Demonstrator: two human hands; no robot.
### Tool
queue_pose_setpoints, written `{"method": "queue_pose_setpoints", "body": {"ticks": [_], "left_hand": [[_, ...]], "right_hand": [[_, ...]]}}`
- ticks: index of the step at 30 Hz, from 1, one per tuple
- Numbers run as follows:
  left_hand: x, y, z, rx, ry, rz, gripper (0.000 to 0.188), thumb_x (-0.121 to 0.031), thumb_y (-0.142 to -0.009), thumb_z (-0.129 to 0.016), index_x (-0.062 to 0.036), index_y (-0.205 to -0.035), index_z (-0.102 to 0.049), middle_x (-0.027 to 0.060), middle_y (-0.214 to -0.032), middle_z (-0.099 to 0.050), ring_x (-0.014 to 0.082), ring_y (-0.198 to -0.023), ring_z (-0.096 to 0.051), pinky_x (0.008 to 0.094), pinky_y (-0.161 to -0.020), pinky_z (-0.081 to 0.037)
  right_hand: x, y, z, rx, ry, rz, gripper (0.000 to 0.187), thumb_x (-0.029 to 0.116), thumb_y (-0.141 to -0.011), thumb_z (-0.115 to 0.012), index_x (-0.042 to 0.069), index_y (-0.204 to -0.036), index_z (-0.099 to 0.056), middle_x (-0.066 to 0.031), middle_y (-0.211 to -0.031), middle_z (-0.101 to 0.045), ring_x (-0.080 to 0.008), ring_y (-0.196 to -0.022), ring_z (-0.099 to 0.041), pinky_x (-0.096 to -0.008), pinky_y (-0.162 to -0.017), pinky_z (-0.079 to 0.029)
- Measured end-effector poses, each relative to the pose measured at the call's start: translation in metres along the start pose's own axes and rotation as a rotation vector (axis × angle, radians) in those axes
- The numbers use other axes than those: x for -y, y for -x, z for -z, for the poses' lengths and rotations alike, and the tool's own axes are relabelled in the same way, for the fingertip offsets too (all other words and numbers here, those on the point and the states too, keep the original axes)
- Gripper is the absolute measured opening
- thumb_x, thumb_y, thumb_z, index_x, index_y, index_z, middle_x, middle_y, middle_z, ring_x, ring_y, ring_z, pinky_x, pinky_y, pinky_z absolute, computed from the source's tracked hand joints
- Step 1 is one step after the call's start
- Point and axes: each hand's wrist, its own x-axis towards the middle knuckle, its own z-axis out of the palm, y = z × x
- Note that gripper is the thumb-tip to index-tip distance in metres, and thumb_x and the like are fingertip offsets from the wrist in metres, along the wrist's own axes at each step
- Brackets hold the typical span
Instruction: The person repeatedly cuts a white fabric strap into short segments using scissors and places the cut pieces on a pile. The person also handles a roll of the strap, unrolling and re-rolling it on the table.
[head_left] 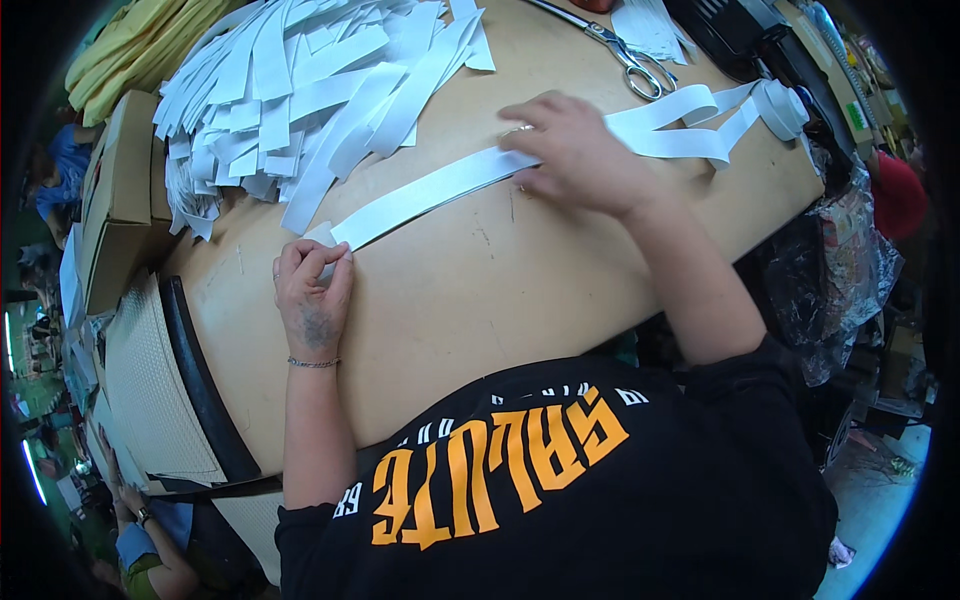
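A long flat white fabric band [430, 198] stretches across the table between my hands. My left hand [315, 300] pinches its left end between thumb and fingertips, where a short piece or folded end also shows. Over the band farther right, my right hand [575, 155] has its fingers apart, with the thumb on the near side and the other fingers on the far side. Past that hand the band continues in loose loops [690, 105] toward a white roll [782, 108] at the table's right. Whether the right palm touches the band is hidden.
A big pile of cut white strips [290, 95] covers the far left of the tan table [480, 300]. Metal scissors [640, 68] lie at the far right. A cardboard box [120, 200] and yellow cloth [140, 50] stand left. Another person's arm [160, 545] shows lower left.
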Motion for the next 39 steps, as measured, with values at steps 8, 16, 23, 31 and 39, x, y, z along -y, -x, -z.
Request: {"method": "queue_pose_setpoints", "body": {"ticks": [8,16,23,31,39], "left_hand": [[0.002,0.0,0.0,-0.003,-0.001,-0.007,0.008,-0.007,-0.073,-0.07,-0.007,-0.082,-0.07,0.0059,-0.084,-0.057,0.0223,-0.081,-0.052,0.0326,-0.076,-0.042],[-0.003,-0.001,0.005,0.056,-0.077,0.035,0.013,-0.008,-0.073,-0.069,-0.0077,-0.086,-0.069,0.0063,-0.088,-0.057,0.0235,-0.085,-0.052,0.0337,-0.077,-0.043],[-0.072,-0.011,-0.023,0.029,-0.121,-0.246,0.024,0.0,-0.074,-0.062,-0.0054,-0.098,-0.065,0.0135,-0.104,-0.057,0.0304,-0.098,-0.054,0.0383,-0.084,-0.044],[-0.074,-0.063,-0.082,0.242,0.152,-0.42,0.015,-0.003,-0.072,-0.062,-0.0048,-0.086,-0.058,0.0096,-0.098,-0.057,0.0308,-0.089,-0.054,0.0395,-0.074,-0.046],[-0.074,-0.07,-0.084,0.304,0.2,-0.402,0.016,-0.004,-0.07,-0.067,-0.0049,-0.084,-0.059,0.009,-0.096,-0.057,0.0296,-0.089,-0.054,0.0394,-0.074,-0.045]], "right_hand": [[0.038,0.011,-0.034,-0.147,0.031,-0.021,0.006,0.01,-0.073,-0.056,0.009,-0.079,-0.058,-0.0029,-0.088,-0.055,-0.0198,-0.092,-0.053,-0.0344,-0.069,-0.048],[0.046,0.019,-0.033,-0.133,0.029,-0.114,0.02,0.012,-0.077,-0.053,0.008,-0.095,-0.061,0.0,-0.095,-0.056,-0.0231,-0.101,-0.05,-0.0375,-0.074,-0.044],[0.045,0.02,-0.032,-0.124,0.049,-0.123,0.023,0.013,-0.078,-0.052,0.009,-0.099,-0.062,0.0008,-0.096,-0.056,-0.0238,-0.103,-0.049,-0.0386,-0.073,-0.043],[0.045,0.018,-0.036,-0.165,-0.007,-0.132,0.018,0.016,-0.076,-0.054,0.011,-0.091,-0.063,0.0017,-0.093,-0.055,-0.0218,-0.099,-0.049,-0.0368,-0.071,-0.043],[-0.005,0.012,-0.014,-0.213,-0.317,-0.223,0.022,0.008,-0.077,-0.06,0.007,-0.098,-0.064,-0.0056,-0.105,-0.059,-0.0271,-0.102,-0.053,-0.04,-0.088,-0.043]]}}
